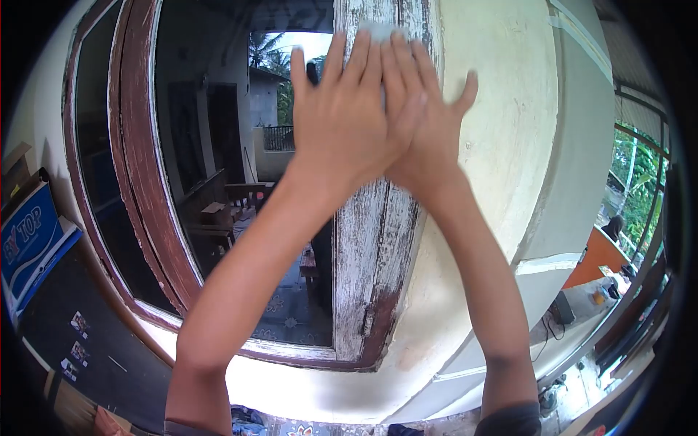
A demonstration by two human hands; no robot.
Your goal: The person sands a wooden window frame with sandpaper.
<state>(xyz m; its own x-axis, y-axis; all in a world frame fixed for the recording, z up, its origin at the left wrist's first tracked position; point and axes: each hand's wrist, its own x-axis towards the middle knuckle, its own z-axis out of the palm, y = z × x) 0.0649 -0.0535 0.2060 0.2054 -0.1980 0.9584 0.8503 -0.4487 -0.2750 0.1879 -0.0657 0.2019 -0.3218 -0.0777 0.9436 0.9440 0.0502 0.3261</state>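
Both my hands are raised side by side against the worn upright of a window frame (356, 240), whose white and brown paint is peeling. My left hand (342, 123) lies flat with its fingers stretched out and the little finger spread to the left. Beside it, my right hand (434, 138) is also flat, its little finger spread towards the wall. The thumbs overlap in the middle. Under the middle fingertips a small pale piece (378, 31) shows, blurred, of a kind I cannot make out. The palms are hidden.
Dark window glass (203, 123) at left reflects furniture and palms. A cream wall (502, 123) stands to the right. At lower left are a blue box (33, 236) and a dark board (94, 356). An orange panel (596, 258) and a person's dark head covering (614, 227) appear far right.
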